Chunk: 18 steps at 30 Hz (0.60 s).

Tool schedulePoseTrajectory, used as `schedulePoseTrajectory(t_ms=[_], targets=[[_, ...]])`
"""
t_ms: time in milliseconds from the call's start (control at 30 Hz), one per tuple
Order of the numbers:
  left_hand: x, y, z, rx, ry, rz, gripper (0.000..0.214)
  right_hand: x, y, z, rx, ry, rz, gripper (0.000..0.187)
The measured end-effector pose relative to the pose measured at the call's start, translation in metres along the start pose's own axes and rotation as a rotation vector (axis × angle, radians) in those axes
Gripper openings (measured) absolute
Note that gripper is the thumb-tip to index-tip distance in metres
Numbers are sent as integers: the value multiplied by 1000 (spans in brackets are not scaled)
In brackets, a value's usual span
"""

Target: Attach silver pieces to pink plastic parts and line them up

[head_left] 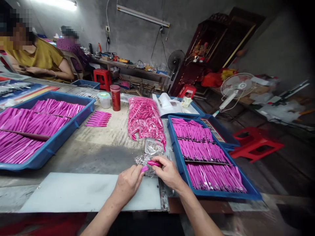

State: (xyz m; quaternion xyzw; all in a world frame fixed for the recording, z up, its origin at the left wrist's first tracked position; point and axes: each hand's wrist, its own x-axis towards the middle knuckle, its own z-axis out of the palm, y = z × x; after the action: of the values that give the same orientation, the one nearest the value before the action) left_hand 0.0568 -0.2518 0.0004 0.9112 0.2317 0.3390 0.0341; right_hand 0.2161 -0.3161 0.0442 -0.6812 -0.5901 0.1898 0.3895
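The person's two hands meet above the near part of the tabletop, close to the right-hand tray. The left hand is closed, its thumb and fingertips pinching a flat pink strip. The right hand has its thumb and index finger drawn together on a glossy dark-magenta piece, held just beside the strip; whether the two touch is too small to tell.

Right behind the hands lie a crumpled clear plastic bag, a heap of silvery metal parts and a small clear dish with more metal bits in it. Beyond the dish sits a large clear bag of magenta pieces.

To the right, a blue tray holds three rows of pink strips with dark ends, split by dividers. To the left, another blue tray is also filled with pink strips in divided rows. Between the left tray and the large bag, a short row of pink pieces lies side by side, in front of a lidded tub and a red canister. A white board lies flat along the near edge, partly under the left forearm.
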Motion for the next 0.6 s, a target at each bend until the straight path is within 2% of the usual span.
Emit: schedulePoseTrajectory(t_ms=[600], targets=[[-2, 8, -5, 80, -47, 79, 20, -23, 8, -1, 21, -26, -8, 15]])
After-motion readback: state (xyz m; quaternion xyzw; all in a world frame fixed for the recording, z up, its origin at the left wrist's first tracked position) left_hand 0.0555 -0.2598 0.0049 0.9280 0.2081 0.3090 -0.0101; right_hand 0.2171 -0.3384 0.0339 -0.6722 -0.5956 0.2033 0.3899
